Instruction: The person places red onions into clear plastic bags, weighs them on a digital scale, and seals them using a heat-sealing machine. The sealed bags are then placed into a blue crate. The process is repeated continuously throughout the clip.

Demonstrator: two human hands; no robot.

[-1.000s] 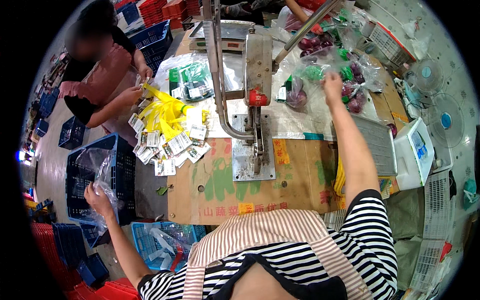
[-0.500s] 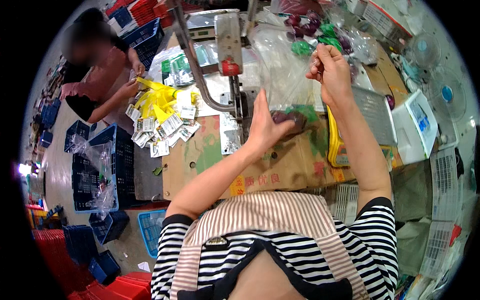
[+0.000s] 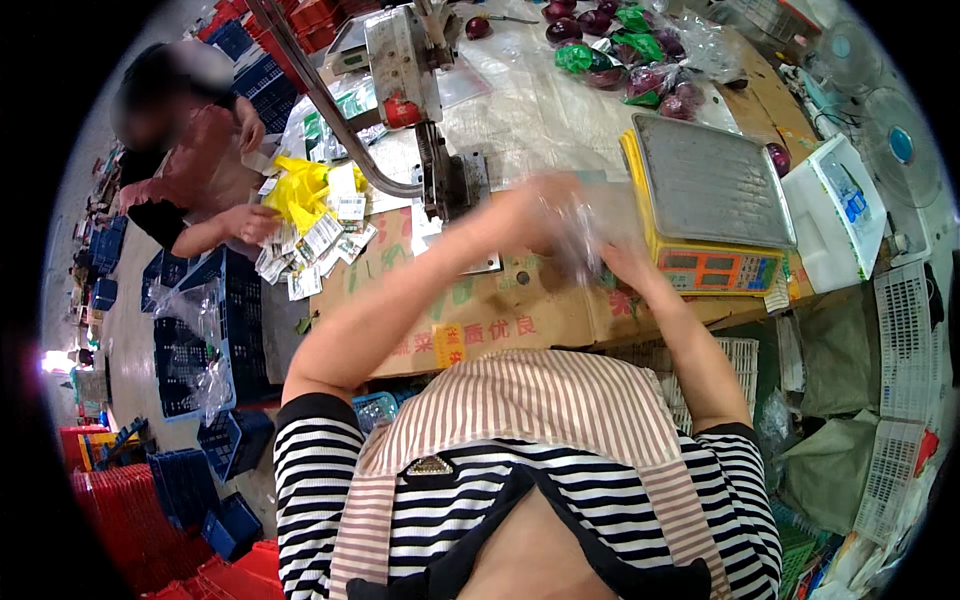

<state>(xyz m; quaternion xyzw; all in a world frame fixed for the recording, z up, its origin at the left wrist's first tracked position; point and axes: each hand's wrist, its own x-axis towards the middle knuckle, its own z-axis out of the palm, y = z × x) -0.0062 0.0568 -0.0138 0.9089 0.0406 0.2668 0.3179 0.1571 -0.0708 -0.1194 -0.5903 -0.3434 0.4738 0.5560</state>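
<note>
Hands (image 3: 627,262) blur around plastic (image 3: 584,240) near the scale (image 3: 715,190) edge.

I'm in a produce-packing workshop, by the look of it: cardboard-covered bench (image 3: 560,325), yellow scale (image 3: 715,185) right of centre, metal machine (image 3: 395,65) upper centre, purple onions (image 3: 562,32) up top, yellow strips (image 3: 298,187) and co-worker (image 3: 190,155) upper left, stacked red crates (image 3: 120,510) lower left.

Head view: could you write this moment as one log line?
left hand: motion-blurred at clear plastic bag, grip unclear | right hand: at bag, grip unclear | yellow scale: right of hands | purple onions: beyond hands
</note>
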